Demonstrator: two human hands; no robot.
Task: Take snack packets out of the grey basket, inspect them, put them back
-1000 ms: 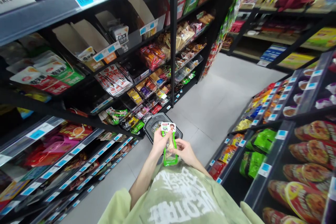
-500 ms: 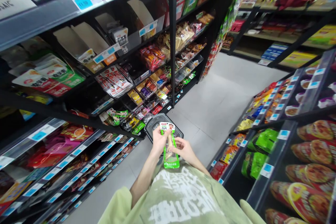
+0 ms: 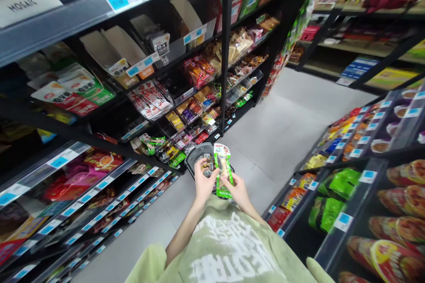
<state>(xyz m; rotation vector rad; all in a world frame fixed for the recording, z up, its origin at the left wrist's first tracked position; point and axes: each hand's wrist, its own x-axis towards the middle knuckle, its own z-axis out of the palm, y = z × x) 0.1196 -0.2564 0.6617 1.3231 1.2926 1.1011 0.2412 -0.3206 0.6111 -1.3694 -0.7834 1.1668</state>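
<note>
I hold a green snack packet point(image 3: 223, 170) with a white and red top upright in front of my chest, over the aisle floor. My right hand point(image 3: 238, 190) pinches its lower part. My left hand point(image 3: 203, 180) is curled against the packet's left edge, fingers touching it. Just beyond the packet, a dark grey shopping basket point(image 3: 199, 155) with small packets inside sits on the floor, by the foot of the left shelves.
Black shelf racks point(image 3: 159, 79) packed with snack bags line the left side. A lower rack point(image 3: 358, 172) with green and red packets runs along the right. The grey tiled aisle point(image 3: 292, 115) stretches ahead between them to further shelves point(image 3: 358, 53).
The packet has moved up and a little to the right, and now tilts over the basket. My left hand has slid from its upper part down to its left edge.
</note>
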